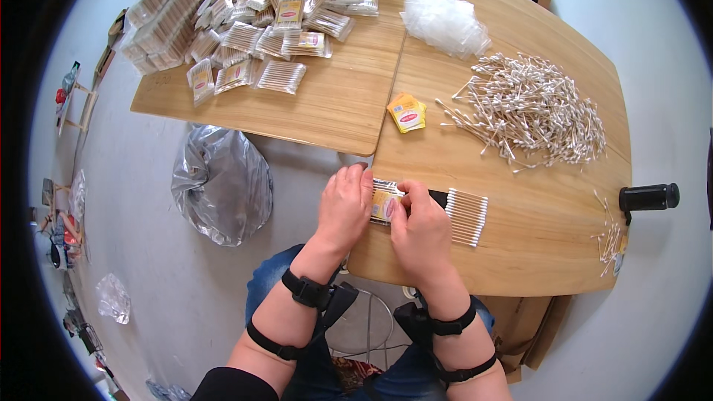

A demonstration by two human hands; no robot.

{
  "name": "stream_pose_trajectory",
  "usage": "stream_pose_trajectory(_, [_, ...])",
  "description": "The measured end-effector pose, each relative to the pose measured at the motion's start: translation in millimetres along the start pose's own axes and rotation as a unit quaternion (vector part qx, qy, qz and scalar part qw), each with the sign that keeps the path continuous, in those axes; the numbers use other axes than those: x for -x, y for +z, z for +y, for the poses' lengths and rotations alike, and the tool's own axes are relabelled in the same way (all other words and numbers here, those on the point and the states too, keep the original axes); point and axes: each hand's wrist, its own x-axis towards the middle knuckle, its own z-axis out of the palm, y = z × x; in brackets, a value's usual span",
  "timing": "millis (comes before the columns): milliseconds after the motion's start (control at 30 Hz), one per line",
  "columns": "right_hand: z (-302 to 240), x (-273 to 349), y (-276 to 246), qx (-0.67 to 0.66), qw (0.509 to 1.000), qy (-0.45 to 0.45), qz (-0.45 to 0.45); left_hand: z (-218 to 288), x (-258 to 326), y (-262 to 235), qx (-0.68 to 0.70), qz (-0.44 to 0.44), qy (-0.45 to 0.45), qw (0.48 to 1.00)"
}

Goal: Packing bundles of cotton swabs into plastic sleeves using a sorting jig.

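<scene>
Head view: one cotton-swab packet [385, 206] sits between the hands, at the near edge of the desk [542, 234] — right hand [422, 226] pinching its right side, left hand [345, 199] against its left end, grip hidden. Probably light, slick, bendable; best held by its ends. Outward: one swab row [466, 217], one card stack [408, 113], uncountable loose swabs [535, 111].

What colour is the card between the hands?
The card is mostly yellow where visible, with a red patch; best seen in the head view.
</scene>
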Motion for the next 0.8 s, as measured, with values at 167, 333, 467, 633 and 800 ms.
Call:
stream_pose_trajectory(167, [2, 0, 5, -0.019, 1.000, 0.006, -0.001, 4, -2, 0, 0.090, 0.014, -0.029, 0.995])
stream_pose_trajectory(333, [2, 0, 4, -0.005, 1.000, 0.007, 0.007, -6, -1, 7, 0.206, 0.015, -0.093, 0.974])
stream_pose_trajectory(467, [9, 1, 2, -0.009, 1.000, 0.015, 0.006, -12, -7, -6, 0.419, -0.009, -0.262, 0.869])
stream_pose_trajectory(633, [8, 3, 0, -0.011, 1.000, 0.013, 0.001, -25, -5, -7, 0.413, -0.005, -0.307, 0.857])
stream_pose_trajectory(800, [7, 3, 0, -0.010, 1.000, 0.010, 0.002, -17, -4, -4, 0.425, -0.015, -0.343, 0.838])
